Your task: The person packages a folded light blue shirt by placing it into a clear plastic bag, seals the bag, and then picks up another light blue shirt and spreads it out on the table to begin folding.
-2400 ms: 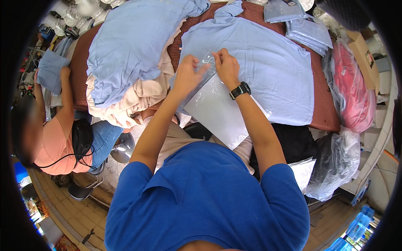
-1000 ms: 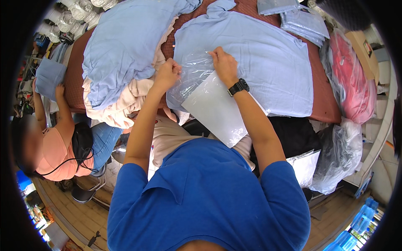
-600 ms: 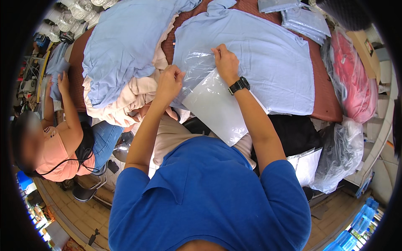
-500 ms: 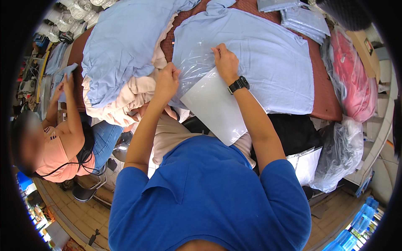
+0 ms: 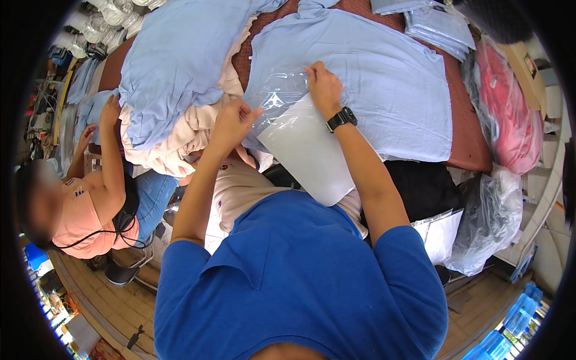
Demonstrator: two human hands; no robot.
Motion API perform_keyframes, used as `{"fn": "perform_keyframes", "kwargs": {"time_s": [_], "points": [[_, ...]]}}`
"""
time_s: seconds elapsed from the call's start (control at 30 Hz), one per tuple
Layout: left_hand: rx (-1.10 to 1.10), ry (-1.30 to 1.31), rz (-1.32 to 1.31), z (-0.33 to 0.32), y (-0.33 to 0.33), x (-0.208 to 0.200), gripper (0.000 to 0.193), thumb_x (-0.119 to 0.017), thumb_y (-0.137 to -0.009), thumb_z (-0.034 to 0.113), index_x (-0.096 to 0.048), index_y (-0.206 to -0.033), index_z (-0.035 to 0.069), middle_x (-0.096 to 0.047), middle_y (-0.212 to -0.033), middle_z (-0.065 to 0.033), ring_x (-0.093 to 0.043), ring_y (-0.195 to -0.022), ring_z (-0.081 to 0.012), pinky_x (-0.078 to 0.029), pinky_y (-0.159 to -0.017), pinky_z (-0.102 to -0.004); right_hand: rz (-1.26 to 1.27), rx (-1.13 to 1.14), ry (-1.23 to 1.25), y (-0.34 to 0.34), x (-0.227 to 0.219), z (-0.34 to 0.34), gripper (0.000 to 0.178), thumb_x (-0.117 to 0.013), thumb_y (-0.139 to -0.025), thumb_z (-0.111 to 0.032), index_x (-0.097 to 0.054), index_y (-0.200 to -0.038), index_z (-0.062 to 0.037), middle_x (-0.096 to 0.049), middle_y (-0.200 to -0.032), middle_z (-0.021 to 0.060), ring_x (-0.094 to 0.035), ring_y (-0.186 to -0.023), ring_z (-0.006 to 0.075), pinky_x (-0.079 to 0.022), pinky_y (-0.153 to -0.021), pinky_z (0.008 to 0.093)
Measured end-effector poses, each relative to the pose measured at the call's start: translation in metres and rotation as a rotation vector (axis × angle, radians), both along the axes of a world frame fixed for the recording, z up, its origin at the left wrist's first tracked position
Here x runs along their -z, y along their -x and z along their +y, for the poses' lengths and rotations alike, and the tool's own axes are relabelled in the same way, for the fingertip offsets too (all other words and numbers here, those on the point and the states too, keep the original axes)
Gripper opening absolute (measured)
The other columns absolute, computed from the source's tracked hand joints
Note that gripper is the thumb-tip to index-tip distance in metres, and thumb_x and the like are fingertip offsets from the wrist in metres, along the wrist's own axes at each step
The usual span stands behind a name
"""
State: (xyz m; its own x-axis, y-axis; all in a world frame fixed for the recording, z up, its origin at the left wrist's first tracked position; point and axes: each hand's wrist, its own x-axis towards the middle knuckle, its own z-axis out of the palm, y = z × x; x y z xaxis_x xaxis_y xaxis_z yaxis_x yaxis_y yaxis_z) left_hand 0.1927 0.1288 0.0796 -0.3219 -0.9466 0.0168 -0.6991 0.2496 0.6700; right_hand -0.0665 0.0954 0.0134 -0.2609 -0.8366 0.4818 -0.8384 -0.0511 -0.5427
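Observation:
My left hand (image 5: 233, 120) pinches the left edge of a clear plastic bag (image 5: 282, 99). My right hand (image 5: 324, 87), with a black watch on its wrist, grips the bag's upper right edge. A white sheet (image 5: 312, 156) sits in the bag's lower half and hangs off the table toward me. The bag lies over the near edge of a light blue shirt (image 5: 372, 78) spread flat on the brown table (image 5: 474, 150).
A heap of light blue and cream garments (image 5: 174, 78) fills the table's left. Folded blue shirts (image 5: 438, 27) lie at the far right, a pink bagged bundle (image 5: 510, 114) beside them. A person in an orange top (image 5: 90, 210) sits at my left, reaching for cloth.
The bag's mouth has been spread wider between my hands, my left hand shifting left and down. The person at my left has raised an arm to the garment heap.

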Motion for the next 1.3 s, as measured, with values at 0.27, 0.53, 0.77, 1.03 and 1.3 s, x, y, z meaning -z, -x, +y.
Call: {"fn": "perform_keyframes", "kwargs": {"time_s": [0.27, 0.53, 0.77, 1.03, 1.3], "points": [[-0.022, 0.207, 0.006, -0.007, -0.011, 0.013, 0.018, -0.073, -0.087, 0.013, -0.063, -0.082, -0.002, -0.066, -0.077, -0.0213, -0.065, -0.071, -0.0385, -0.048, -0.064, -0.0452, 0.021, 0.001, 0.072, -0.003, 0.006, 0.001, 0.022, -0.062, -0.098, -0.029, -0.057, -0.089, -0.0100, -0.071, -0.076, 0.0086, -0.068, -0.064, 0.0326, -0.051, -0.053, 0.0444], [-0.061, 0.251, -0.080, -0.042, -0.034, -0.008, 0.014, -0.073, -0.084, 0.009, -0.063, -0.085, 0.000, -0.067, -0.081, -0.0203, -0.066, -0.077, -0.0387, -0.050, -0.068, -0.0450, -0.035, -0.039, 0.071, -0.005, 0.003, 0.006, 0.022, -0.065, -0.096, -0.028, -0.058, -0.088, -0.0096, -0.069, -0.073, 0.0087, -0.067, -0.064, 0.0320, -0.051, -0.054, 0.0434], [-0.121, 0.479, 0.079, -0.054, -0.023, -0.043, 0.018, -0.069, -0.091, 0.014, -0.065, -0.098, -0.003, -0.071, -0.089, -0.0166, -0.068, -0.080, -0.0306, -0.052, -0.070, -0.0411, -0.281, -0.157, 0.037, 0.000, -0.011, 0.013, 0.021, -0.067, -0.097, -0.026, -0.060, -0.093, -0.0063, -0.065, -0.068, 0.0112, -0.063, -0.060, 0.0308, -0.046, -0.054, 0.0423], [0.061, 0.086, 0.255, -0.082, 0.007, -0.001, 0.032, -0.066, -0.098, 0.029, -0.070, -0.107, -0.002, -0.073, -0.091, -0.0132, -0.066, -0.078, -0.0183, -0.051, -0.070, -0.0335, -0.325, -0.264, 0.122, -0.011, -0.019, 0.012, 0.019, -0.066, -0.098, -0.022, -0.058, -0.094, -0.0055, -0.064, -0.069, 0.0112, -0.062, -0.059, 0.0301, -0.046, -0.054, 0.0406], [0.064, -0.052, 0.160, -0.099, 0.010, 0.012, 0.023, -0.068, -0.097, 0.023, -0.068, -0.093, 0.000, -0.065, -0.072, -0.0014, -0.049, -0.061, -0.0102, -0.042, -0.057, -0.0307, -0.297, -0.221, 0.122, -0.013, -0.011, 0.011, 0.019, -0.064, -0.099, -0.022, -0.057, -0.095, -0.0054, -0.065, -0.071, 0.0117, -0.064, -0.062, 0.0307, -0.047, -0.055, 0.0402]]}}
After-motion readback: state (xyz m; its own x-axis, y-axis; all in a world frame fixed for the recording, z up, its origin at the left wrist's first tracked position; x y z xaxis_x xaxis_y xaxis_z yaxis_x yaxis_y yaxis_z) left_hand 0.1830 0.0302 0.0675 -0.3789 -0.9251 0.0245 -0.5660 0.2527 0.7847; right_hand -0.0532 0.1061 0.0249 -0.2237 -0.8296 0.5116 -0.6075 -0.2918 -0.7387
